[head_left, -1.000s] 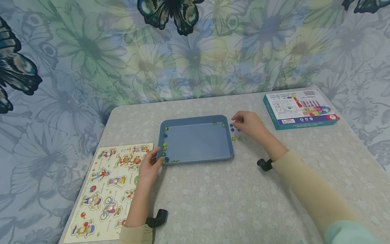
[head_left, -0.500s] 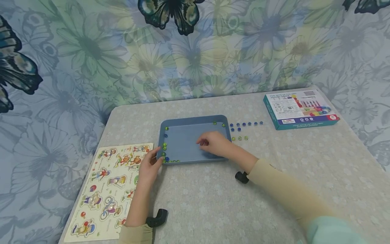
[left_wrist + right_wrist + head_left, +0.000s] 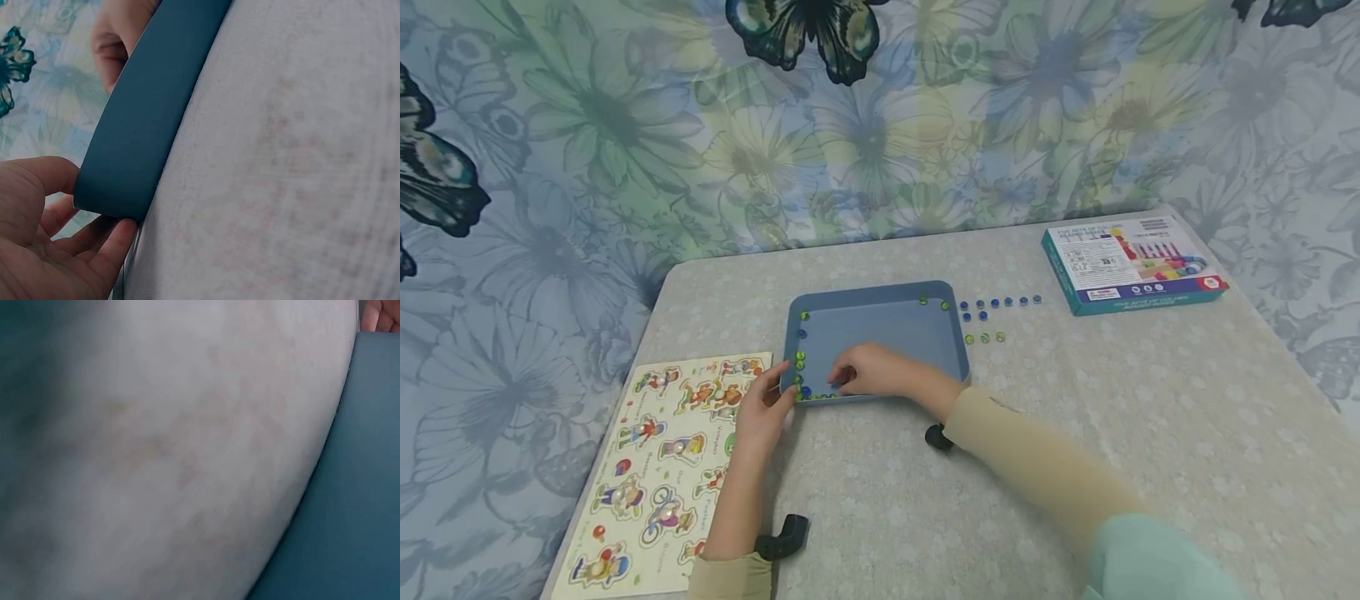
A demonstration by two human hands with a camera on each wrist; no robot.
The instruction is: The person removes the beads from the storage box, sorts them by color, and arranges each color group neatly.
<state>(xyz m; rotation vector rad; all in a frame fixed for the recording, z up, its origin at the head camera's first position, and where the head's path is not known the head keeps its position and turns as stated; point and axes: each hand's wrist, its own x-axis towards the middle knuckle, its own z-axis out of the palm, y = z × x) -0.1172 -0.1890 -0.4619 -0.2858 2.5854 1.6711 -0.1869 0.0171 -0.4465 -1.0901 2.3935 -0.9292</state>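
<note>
Head view: a floral wall covering with dark butterflies fills the back of the room, and a pale patterned surface stands against it. On the surface, a picture board lies at the left, and a blue-grey tray sits in the middle with its long axis running left to right. A product box rests at the far right corner.

The left hand holds the tray at its near left corner, fingers and thumb bent about the end wall. The right hand reaches in over the near rim, fingers curled; whether they pinch anything, the pictures do not tell.

Green beads and 2 blue ones line the left wall inside the tray, more green ones along the near wall, 2 in the far right corner. The near left cluster lies just left of the right fingertips, between the 2 hands. Outside the right wall sit 8 blue beads in rows of 6 and 2, then 3 green beads nearer the person.
</note>
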